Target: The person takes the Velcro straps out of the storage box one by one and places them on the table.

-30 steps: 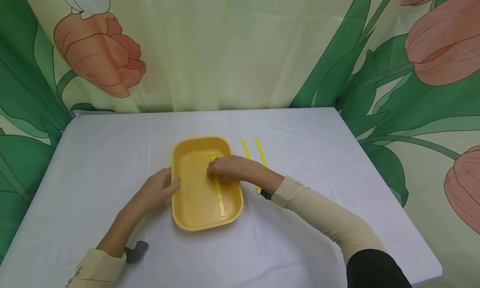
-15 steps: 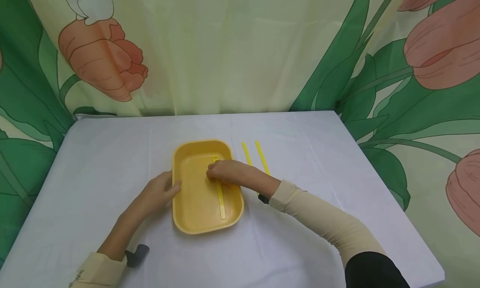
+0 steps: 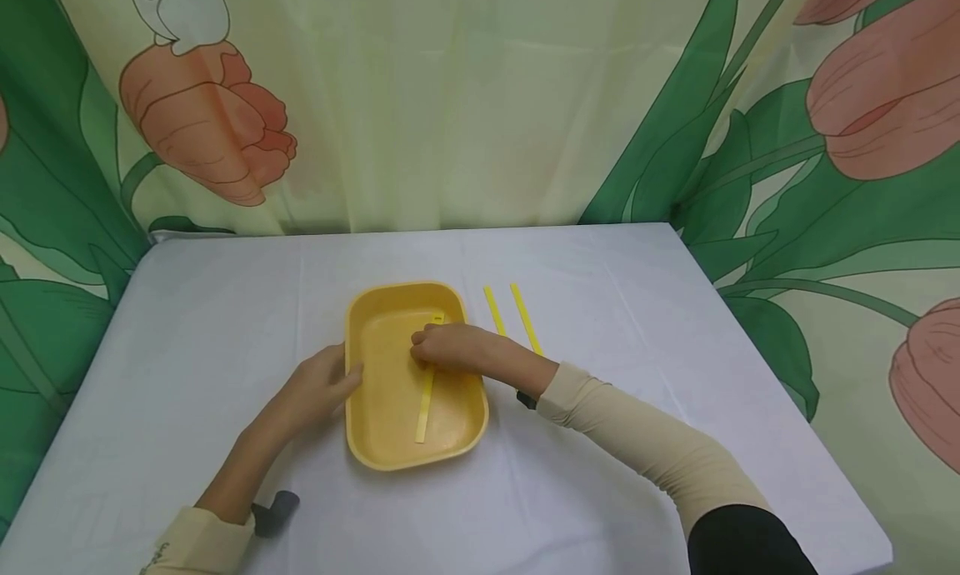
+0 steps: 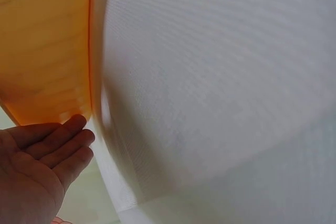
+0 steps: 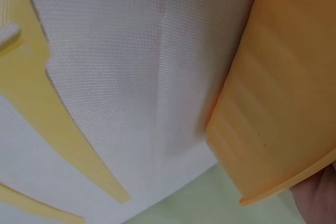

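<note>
A yellow tray [image 3: 386, 408] lies on the white-covered table. My left hand [image 3: 318, 383] grips its left edge, thumb over the rim and fingers against the outer wall; the left wrist view shows the fingers [image 4: 68, 145] along that wall. Reaching over the tray's right rim, my right hand [image 3: 453, 346] pinches a flat yellow strip [image 3: 425, 408] near its upper part. The strip has a small squared head at its far end, and my fingers cover part of its length. In the right wrist view, the tray's wall hides most of this hand.
Two more yellow strips, a left one [image 3: 494, 310] and a right one [image 3: 527, 318], lie on the table [image 3: 600, 442] right of the tray, partly hidden by my right forearm. A flower-printed curtain [image 3: 480, 108] hangs behind the table.
The strip in the tray has turned under my right hand: its near end has swung left and its head has moved slightly right. My left hand keeps its hold on the tray edge.
</note>
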`<state>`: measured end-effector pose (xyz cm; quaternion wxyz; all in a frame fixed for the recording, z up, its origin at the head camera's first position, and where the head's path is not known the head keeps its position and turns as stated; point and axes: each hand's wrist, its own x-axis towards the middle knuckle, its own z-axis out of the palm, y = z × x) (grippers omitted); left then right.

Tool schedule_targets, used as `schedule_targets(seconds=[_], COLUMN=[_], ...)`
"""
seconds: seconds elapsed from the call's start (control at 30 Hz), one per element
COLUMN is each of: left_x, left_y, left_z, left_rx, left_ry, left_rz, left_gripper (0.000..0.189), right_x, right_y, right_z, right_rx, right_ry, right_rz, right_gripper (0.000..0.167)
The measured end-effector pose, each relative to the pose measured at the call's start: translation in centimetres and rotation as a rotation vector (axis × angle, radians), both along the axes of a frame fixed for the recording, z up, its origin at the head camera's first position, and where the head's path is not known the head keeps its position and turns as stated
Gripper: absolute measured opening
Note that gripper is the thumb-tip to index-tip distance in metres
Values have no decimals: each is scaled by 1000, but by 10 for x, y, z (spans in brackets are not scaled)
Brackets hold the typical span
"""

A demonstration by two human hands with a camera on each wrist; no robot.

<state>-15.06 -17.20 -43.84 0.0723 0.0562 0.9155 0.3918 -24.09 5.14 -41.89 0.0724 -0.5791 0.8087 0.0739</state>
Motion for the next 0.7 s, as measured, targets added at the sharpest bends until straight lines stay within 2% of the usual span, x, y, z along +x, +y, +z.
schedule_targets(seconds=[0.47,0.7], left_x=[1,2], left_y=[0,0], left_z=[1,4], left_rx=[-6,-9], left_ry=[-3,2], left_rz=[-11,-16], left_gripper=[49,49], right_x=[2,0], right_y=[0,1], right_z=[1,1], right_rx=[-17,-22], right_ry=[-5,1], right_rz=[34,82], right_gripper=[14,19])
